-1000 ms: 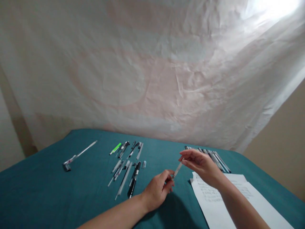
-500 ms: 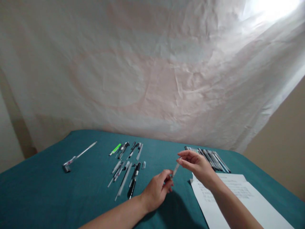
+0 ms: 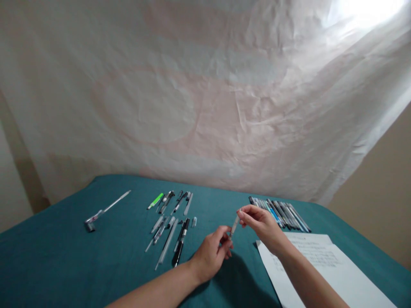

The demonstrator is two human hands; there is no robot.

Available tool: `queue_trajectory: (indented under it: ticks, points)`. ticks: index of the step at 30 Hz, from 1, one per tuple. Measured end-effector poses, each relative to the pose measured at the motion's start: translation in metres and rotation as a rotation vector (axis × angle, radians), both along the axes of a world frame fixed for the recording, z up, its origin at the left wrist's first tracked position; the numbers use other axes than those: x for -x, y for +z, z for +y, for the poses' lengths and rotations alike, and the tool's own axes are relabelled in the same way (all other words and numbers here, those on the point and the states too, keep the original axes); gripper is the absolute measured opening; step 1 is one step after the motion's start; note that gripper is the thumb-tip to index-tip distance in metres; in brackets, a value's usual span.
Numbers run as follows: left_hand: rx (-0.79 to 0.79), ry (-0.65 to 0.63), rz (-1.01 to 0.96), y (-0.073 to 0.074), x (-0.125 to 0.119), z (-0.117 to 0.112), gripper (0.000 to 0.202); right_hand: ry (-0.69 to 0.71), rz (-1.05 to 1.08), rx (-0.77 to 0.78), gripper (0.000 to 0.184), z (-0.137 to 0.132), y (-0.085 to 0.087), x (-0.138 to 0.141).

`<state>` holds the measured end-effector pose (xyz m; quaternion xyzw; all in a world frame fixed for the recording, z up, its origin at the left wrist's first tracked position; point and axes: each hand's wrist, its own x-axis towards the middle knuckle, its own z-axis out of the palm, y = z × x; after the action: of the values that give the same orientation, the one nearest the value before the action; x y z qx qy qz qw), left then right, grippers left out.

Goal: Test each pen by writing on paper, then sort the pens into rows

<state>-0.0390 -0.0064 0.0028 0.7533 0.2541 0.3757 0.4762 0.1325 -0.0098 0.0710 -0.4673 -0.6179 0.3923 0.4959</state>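
Left hand [image 3: 210,256] pinches pen [image 3: 234,225] low end, right hand [image 3: 261,224] pinches its top, so it hangs tilted over the cloth [image 3: 64,265]; loose pens [image 3: 170,226] left, paper [image 3: 324,265] right.

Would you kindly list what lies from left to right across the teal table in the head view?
In order: long clear rod with a grey end → green highlighter → black pen → left hand → slim clear pen tube held by both hands → right hand → white printed sheet of paper.

Lower end of clear barrel [image 3: 234,223] hidden by left hand [image 3: 210,256] fingers. Right of them, sheet [image 3: 334,273] cropped below, print illegible.
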Motion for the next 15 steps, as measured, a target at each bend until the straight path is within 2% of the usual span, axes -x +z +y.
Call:
queue_trajectory:
  ticks: [3,7,12,15]
  points:
    - [0.006,0.006,-0.007,-0.002,0.0,0.001,0.026,0.042,0.031,0.043,0.023,-0.002,0.003,0.0]
    - [0.031,0.002,-0.019,-0.001,0.0,0.002,0.027,0.097,0.039,0.102,0.034,-0.005,0.007,-0.001]
    - [0.05,-0.02,-0.025,0.0,0.0,0.001,0.026,0.007,0.03,0.044,0.028,0.0,-0.001,0.001]
    - [0.071,-0.02,-0.027,0.0,-0.001,0.001,0.027,-0.018,0.082,0.07,0.026,0.002,-0.005,0.001]
